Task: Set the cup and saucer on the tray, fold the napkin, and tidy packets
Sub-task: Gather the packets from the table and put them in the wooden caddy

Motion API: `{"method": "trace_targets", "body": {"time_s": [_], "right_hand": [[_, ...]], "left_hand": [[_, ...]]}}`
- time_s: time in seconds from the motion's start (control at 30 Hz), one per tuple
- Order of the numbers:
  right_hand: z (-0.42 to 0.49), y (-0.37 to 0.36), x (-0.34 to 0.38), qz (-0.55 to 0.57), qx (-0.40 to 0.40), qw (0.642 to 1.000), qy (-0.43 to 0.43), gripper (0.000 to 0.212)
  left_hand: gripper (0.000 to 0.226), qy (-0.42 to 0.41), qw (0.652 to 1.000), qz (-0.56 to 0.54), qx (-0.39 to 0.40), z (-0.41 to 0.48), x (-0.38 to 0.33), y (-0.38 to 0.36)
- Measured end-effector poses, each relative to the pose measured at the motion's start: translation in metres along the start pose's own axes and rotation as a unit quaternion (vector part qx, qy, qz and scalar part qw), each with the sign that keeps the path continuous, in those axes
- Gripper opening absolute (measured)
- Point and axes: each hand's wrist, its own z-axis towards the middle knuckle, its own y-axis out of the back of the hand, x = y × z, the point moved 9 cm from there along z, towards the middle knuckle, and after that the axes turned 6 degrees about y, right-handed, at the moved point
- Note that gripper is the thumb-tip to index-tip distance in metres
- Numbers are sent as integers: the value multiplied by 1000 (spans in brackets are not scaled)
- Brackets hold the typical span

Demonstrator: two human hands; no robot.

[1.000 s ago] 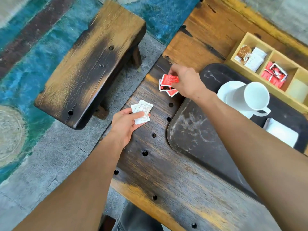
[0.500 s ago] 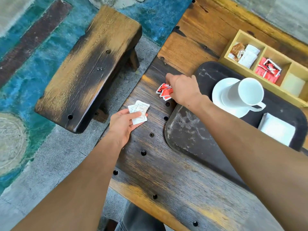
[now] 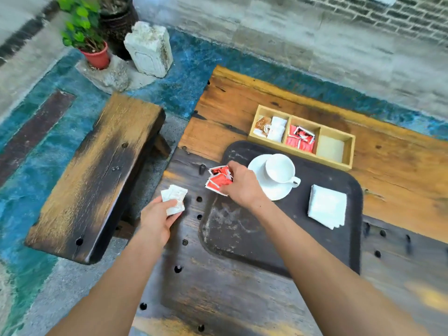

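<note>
- Since a second ago, the view has tipped up and back to take in floor and wall; the right hand [image 3: 242, 185] has kept to the same spot over the red packets [image 3: 218, 180], and the left hand [image 3: 157, 219] has kept its white packets [image 3: 175, 198].
- Right hand: fingers closed over the fanned red packets, which sit at the tray's left rim, at about 9 o'clock from the saucer [image 3: 271, 187].
- Left hand: pinching the small stack of white packets between thumb and fingers, held at about 8 o'clock from the red ones, near the surface's left edge.
- Cup [image 3: 281, 168]: upright on the saucer, handle pointing to about 4 o'clock; both stand on the dark tray [image 3: 242, 238].
- Folded white napkin [image 3: 327, 206]: lies on the tray at 3 o'clock from the saucer, apart from it.
- Wooden organiser [image 3: 349, 151]: just beyond the tray at 12 o'clock, with brown and white packets in its left compartment, red ones in the middle, and a pale item in the right.
- Worn wooden surface [image 3: 230, 299] carries all of this; a bench [image 3: 97, 175] stands to its left, a potted plant [image 3: 84, 32] far off at 11 o'clock.
</note>
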Motion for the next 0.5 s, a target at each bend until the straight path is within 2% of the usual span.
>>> {"method": "trace_targets", "body": {"time_s": [0.13,0.27,0.37,0.5], "right_hand": [[-5,48,-27,99,-38,992,-70,32],[-8,100,-67,285,-104,942,-144,39],[-7,139,-102,327,-158,913,-184,38],[2,170,-154,371,-214,872,-235,31]], "left_hand": [[45,-11,999,24,37,-22,-25,-71],[46,-22,994,63,90,-46,-41,-161],[38,-50,988,90,116,-56,-48,-222],[31,-110,980,133,101,-52,-61,-285]]}}
